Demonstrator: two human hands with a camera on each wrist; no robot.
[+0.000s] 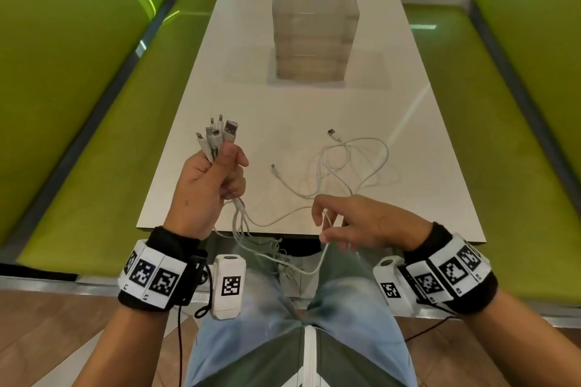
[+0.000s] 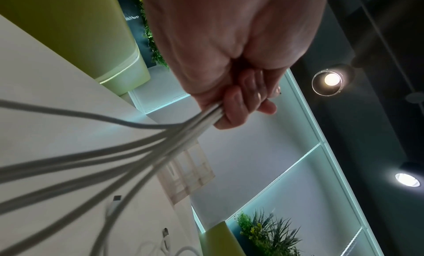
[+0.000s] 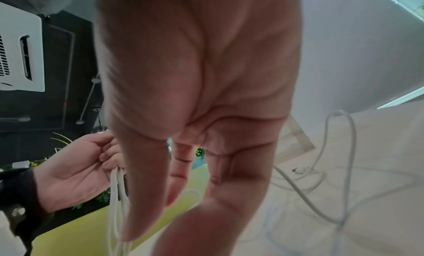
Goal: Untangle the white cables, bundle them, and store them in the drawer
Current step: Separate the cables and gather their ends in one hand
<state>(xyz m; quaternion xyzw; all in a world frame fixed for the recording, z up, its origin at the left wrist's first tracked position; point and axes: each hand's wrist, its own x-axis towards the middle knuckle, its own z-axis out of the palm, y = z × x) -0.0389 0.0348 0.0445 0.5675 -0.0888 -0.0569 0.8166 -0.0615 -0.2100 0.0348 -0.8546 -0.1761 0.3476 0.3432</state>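
My left hand (image 1: 217, 166) is raised over the table's near left corner and grips a bunch of white cables (image 1: 240, 217) just below their plugs (image 1: 217, 132), which stick up out of the fist. The strands hang from the fist (image 2: 241, 105) down to my lap in a loose tangle (image 1: 273, 248). At the table's front edge my right hand (image 1: 323, 226) has one white strand between thumb and curled index finger. More white cable (image 1: 352, 166) lies looped on the table beyond it. The translucent drawer unit (image 1: 316, 31) stands shut at mid-table.
The long white table (image 1: 424, 122) runs away from me between two green benches (image 1: 94, 135) (image 1: 503, 151). My legs are under its near edge. In the right wrist view a cable loop (image 3: 344, 151) lies on the tabletop to the right of the palm.
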